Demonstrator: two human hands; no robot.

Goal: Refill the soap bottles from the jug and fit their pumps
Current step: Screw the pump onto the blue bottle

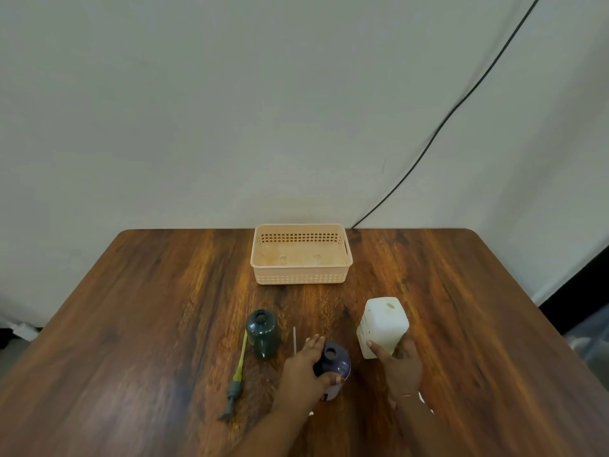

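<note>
Wooden table (pixel 131 324), near corners cut off by the frame; peach basket (pixel 301 253) at its far edge, contents hard to make out. White jug (pixel 382 326), uncapped, upright right of centre, its lower part hidden behind the right hand (pixel 400 364), which wraps it closed. Dark purple bottle (pixel 333 366) beside it, open-necked, label mostly hidden; left hand (pixel 304 367) clasps its left side. Green bottle (pixel 263 334) stands free, further left. Green pump (pixel 236 379) with yellow tube lies flat beside it. A thin tube (pixel 294 339) lies between the bottles, its lower end behind the fingers.
</note>
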